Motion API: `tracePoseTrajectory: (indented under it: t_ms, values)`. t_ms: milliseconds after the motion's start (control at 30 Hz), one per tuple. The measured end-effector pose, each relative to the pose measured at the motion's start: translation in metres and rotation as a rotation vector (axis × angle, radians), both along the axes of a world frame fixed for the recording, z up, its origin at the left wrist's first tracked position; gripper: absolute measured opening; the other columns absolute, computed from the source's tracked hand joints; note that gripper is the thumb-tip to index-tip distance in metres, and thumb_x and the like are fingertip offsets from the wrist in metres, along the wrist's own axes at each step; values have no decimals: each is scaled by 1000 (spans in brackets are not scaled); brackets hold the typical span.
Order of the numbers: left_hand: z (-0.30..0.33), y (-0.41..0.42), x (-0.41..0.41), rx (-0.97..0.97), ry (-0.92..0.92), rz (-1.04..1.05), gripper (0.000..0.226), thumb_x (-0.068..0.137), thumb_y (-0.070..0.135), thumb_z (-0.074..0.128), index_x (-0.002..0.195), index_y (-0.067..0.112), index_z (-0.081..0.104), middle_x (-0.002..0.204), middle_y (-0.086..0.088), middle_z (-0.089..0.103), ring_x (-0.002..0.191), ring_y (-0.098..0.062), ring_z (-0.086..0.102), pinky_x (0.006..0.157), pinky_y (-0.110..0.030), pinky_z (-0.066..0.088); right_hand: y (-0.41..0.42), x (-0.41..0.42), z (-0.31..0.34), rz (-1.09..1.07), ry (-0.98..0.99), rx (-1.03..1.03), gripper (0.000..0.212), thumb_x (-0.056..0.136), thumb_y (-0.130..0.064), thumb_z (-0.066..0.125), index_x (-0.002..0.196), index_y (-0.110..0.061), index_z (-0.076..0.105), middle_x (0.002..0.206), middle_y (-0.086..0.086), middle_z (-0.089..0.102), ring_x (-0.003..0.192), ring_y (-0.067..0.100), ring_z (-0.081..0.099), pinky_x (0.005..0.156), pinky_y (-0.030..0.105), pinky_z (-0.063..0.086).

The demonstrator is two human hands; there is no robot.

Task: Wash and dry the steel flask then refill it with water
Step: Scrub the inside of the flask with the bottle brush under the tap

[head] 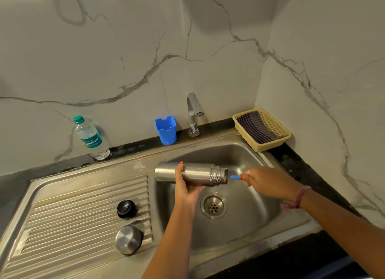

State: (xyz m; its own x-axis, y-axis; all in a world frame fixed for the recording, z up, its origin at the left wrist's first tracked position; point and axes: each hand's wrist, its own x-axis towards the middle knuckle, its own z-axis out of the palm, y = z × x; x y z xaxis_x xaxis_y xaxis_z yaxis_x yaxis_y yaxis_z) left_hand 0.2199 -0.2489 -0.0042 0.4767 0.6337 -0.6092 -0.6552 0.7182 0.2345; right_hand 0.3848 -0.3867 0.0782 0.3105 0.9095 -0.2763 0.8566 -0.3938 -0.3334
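Here the steel flask (193,174) lies horizontal above the sink basin (245,222), its base toward the drainboard and its open threaded mouth facing right. The left hand (186,184) supports it from below at mid-body; the fingers (180,168) are curled round the barrel, with one fingertip showing on its upper side. The right hand (264,180) is positioned just beside the mouth, its fingers clenched on a blue handle (235,176), of which only a short section shows between hand and flask; whether its tip enters the mouth cannot be told. A pink band (300,196) sits on the right wrist.

The drain (213,205) lies below the flask mouth. On the ribbed drainboard (68,214), left of the basin, stand a black stopper (126,209) and, nearer the camera, a steel cup lid (128,239) placed upside down; the two are near each other but apart.

Along the rear of the bench (302,166), from left to right: a clear water bottle (91,138) with a green cap, a blue plastic holder (166,130), the chrome tap (193,114), and a cream basket (280,142) in the corner containing a checked cloth (254,126). Marble-patterned wall panels (125,49) rise behind.
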Motion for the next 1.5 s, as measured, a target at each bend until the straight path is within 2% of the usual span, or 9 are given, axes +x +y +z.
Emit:
tracePoseTrajectory:
  t_ms: [100,267,333,500,667,867,1033,1267,1500]
  values:
    - [-2,0,1,43,55,-24,50,85,22,74,125,10,46,120,-24,62,113,-42,58,105,-63,41,2,-14,-21,-44,139,3,33,103,-34,32,82,-21,53,65,-7,45,55,4,40,53,16,32]
    - [-3,6,-3,73,100,18,55,85,23,72,133,10,47,117,-21,64,107,-38,62,91,-59,50,-7,3,-4,-328,779,-198,34,101,-40,40,92,-12,58,57,-7,41,38,2,30,35,15,26]
    - [-3,10,-5,65,81,24,53,87,20,71,133,12,46,118,-22,63,105,-40,62,83,-60,50,-11,20,7,-349,790,-220,36,99,-40,43,95,-10,61,56,-7,43,41,3,30,37,15,27]
    - [-2,8,2,21,79,-23,47,87,18,71,125,11,44,115,-24,61,106,-44,58,105,-69,36,-2,11,-8,-83,210,-27,33,101,-39,38,87,-24,64,65,-9,47,53,3,40,52,15,30]
    - [-4,9,5,-41,87,-14,49,87,21,72,126,11,43,113,-24,61,109,-43,58,108,-68,35,-7,7,-37,360,-588,402,35,95,-41,47,91,-20,74,51,-9,44,40,2,24,38,11,16]
    - [-9,8,1,-94,65,25,40,90,23,69,120,8,47,108,-22,61,116,-39,58,109,-62,38,-14,43,-31,519,-757,641,41,99,-27,35,107,-14,73,60,-4,55,44,9,43,40,23,34]
    - [-9,3,4,-76,52,27,32,90,22,69,112,8,49,109,-22,62,123,-40,55,110,-62,36,-2,21,-45,330,-548,392,42,100,-39,34,107,-19,71,70,-6,63,49,7,49,43,19,41]
    - [-18,12,-7,-10,108,11,49,90,24,68,131,9,46,112,-23,62,100,-39,61,105,-62,41,-2,19,-12,-61,361,-50,31,99,-36,46,86,-24,71,62,-9,47,53,3,39,53,14,32]
    - [-14,1,1,-16,61,-3,44,92,23,66,127,8,45,114,-24,61,101,-40,60,108,-64,37,14,7,-11,-135,382,-28,32,99,-36,46,95,-18,73,69,-5,54,50,-1,46,49,11,33]
